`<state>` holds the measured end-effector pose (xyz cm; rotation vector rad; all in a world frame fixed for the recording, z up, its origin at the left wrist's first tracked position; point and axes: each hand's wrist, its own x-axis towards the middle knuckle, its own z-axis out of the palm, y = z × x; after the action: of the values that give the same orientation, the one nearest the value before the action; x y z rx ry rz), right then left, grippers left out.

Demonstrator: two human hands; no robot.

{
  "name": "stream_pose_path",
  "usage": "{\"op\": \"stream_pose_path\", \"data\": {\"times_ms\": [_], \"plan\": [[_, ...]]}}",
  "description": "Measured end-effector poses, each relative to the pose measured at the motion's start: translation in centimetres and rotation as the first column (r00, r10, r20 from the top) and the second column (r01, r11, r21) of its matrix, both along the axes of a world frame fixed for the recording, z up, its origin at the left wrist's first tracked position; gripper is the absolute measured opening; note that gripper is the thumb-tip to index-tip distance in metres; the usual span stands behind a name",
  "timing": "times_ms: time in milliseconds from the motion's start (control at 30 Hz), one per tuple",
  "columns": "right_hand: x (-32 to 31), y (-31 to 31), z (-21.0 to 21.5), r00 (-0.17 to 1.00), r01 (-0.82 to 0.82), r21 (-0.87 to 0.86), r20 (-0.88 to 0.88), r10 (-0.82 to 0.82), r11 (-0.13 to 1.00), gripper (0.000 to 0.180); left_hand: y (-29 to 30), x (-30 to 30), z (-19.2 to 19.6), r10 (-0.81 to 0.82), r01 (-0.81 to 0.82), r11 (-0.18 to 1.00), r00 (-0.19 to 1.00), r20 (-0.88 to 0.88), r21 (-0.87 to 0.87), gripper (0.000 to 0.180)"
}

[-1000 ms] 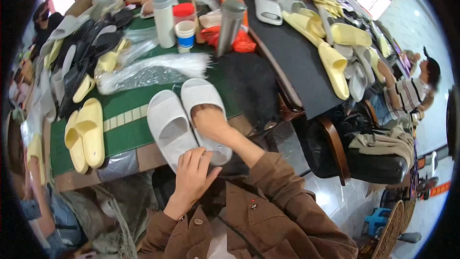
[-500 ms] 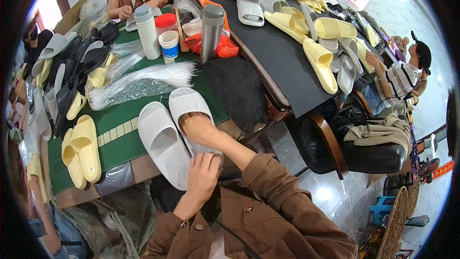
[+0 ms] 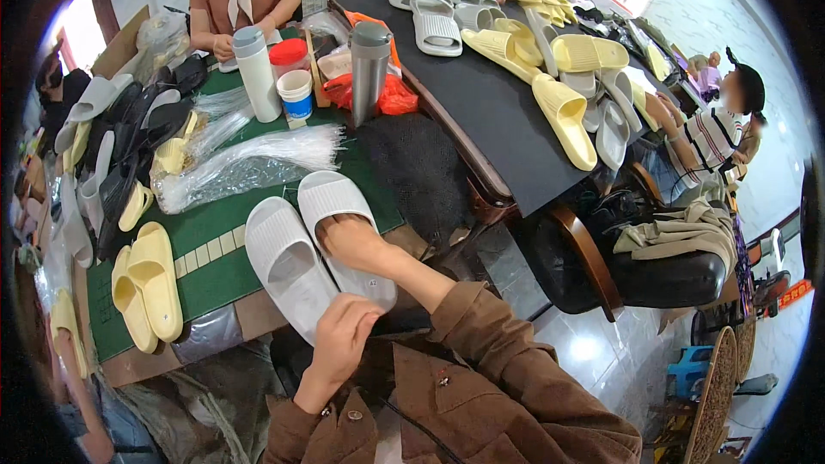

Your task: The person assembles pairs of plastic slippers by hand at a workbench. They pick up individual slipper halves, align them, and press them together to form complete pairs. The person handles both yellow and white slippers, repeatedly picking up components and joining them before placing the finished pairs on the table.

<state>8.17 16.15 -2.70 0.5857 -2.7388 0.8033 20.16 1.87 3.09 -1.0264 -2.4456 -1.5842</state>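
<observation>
Two pale grey slide sandals lie side by side at the table's near edge. My right hand (image 3: pixel 357 245) reaches into the right grey slide sandal (image 3: pixel 337 196), its fingers hidden beneath the strap. A small mark shows on that sandal's heel. Fingers curled together, my left hand (image 3: pixel 342 339) is closed just over the heel end of the left grey slide sandal (image 3: pixel 296 279). Whether it pinches something small is not visible. To the left, a pair of pale yellow slide sandals (image 3: pixel 155 279) rests on the green mat (image 3: pixel 236 271).
A bundle of clear plastic strands (image 3: pixel 258 163) lies beyond the sandals, near a white bottle (image 3: pixel 255 77), a paper cup (image 3: pixel 296 94) and a steel tumbler (image 3: pixel 369 69). More sandals cover the black table (image 3: pixel 507 120). A black chair (image 3: pixel 670 279) stands right; several people sit around.
My left hand has drawn back toward me and slightly left, off the right sandal's heel, uncovering the mark there. My right hand stays inside the sandal.
</observation>
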Motion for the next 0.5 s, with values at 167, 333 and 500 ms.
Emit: {"op": "stream_pose_path", "data": {"times_ms": [167, 333, 500], "plan": [[0.0, 0.0, 0.1, 1.0, 0.013, 0.05, 0.007, -0.014, 0.999, 0.028, -1.4, 0.2, 3.0, 0.002, -0.037, 0.981, 0.984, 0.178, 0.192, 0.02], [0.2, -0.2, 0.2, 1.0, 0.005, 0.049, -0.002, -0.005, 0.999, 0.029, -2.4, -0.3, 1.0, -0.307, 0.104, 0.878, 0.871, 0.384, 0.467, 0.04], [-0.1, -0.1, -0.1, 0.999, 0.035, 0.033, 0.034, -0.036, 0.999, 0.029, -2.4, -0.2, 1.2, -0.433, -0.024, 0.706, 0.776, 0.459, 0.708, 0.083]]}}
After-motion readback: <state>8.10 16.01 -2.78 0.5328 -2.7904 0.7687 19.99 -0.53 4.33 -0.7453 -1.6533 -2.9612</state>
